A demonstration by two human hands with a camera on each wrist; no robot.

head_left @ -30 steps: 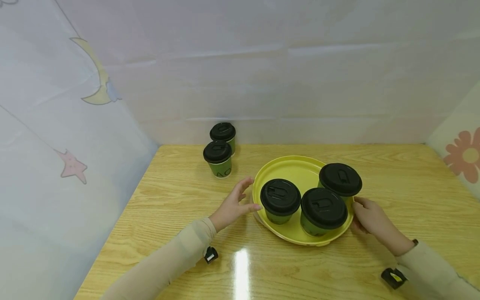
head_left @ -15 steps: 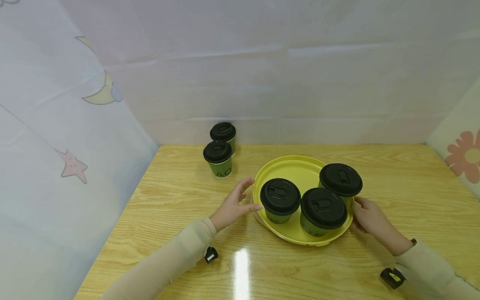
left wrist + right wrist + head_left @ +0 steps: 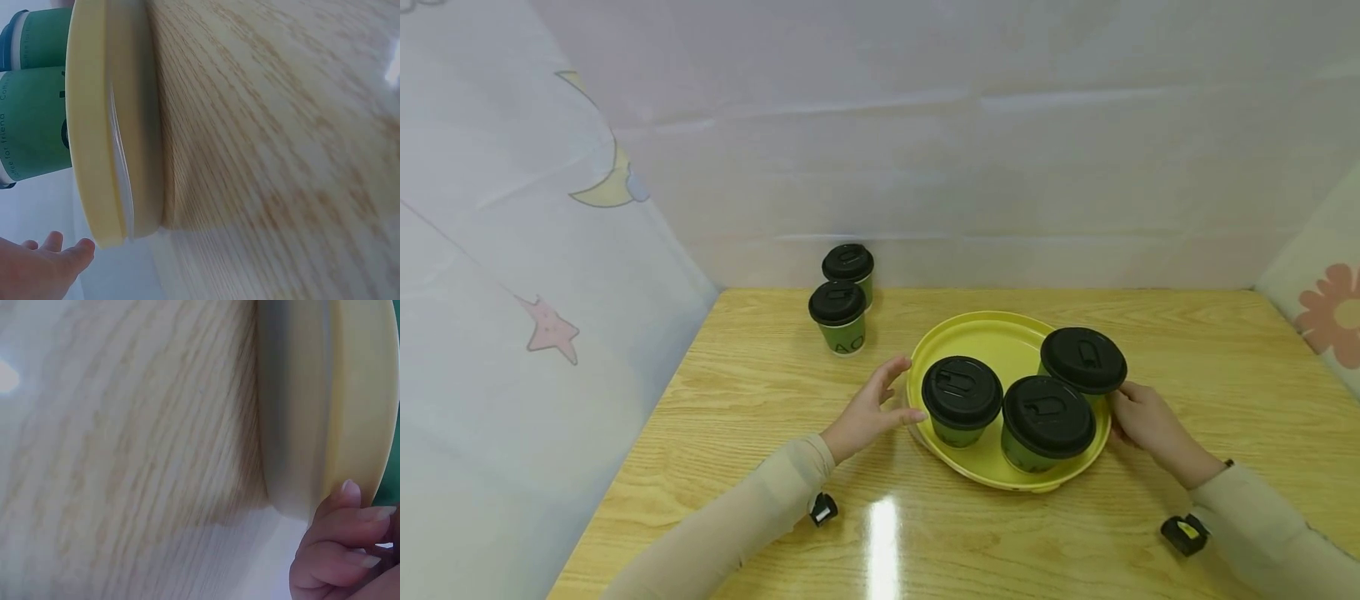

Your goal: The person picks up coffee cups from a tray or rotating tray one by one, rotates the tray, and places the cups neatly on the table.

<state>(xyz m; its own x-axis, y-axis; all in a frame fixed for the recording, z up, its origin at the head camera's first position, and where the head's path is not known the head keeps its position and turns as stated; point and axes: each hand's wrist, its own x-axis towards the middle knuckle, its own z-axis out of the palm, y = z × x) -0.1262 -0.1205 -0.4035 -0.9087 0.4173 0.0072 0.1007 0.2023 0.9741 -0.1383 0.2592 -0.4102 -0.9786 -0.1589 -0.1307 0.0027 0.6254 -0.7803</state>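
A round yellow tray (image 3: 985, 337) lies on the wooden table and bears three green paper cups with black lids: a left cup (image 3: 962, 392), a front cup (image 3: 1048, 417) and a right cup (image 3: 1082, 358). My left hand (image 3: 865, 417) is at the tray's left side, thumb and fingers spread apart, tips right at the rim beside the left cup. In the left wrist view its fingers (image 3: 78, 253) show just past the tray's edge. My right hand (image 3: 1152, 429) holds the tray's right rim, its fingers (image 3: 337, 531) bent there; the right cup's lid overhangs close by.
Two more lidded green cups, a nearer one (image 3: 842, 333) and a farther one (image 3: 847, 262), stand at the table's back left. A pale wall sheet (image 3: 962, 183) rises behind the table's far edge. Each wrist wears a small black camera.
My right hand has shifted very slightly up along the tray's right rim. The left hand, tray and cups have stayed in place; the head view has turned a touch.
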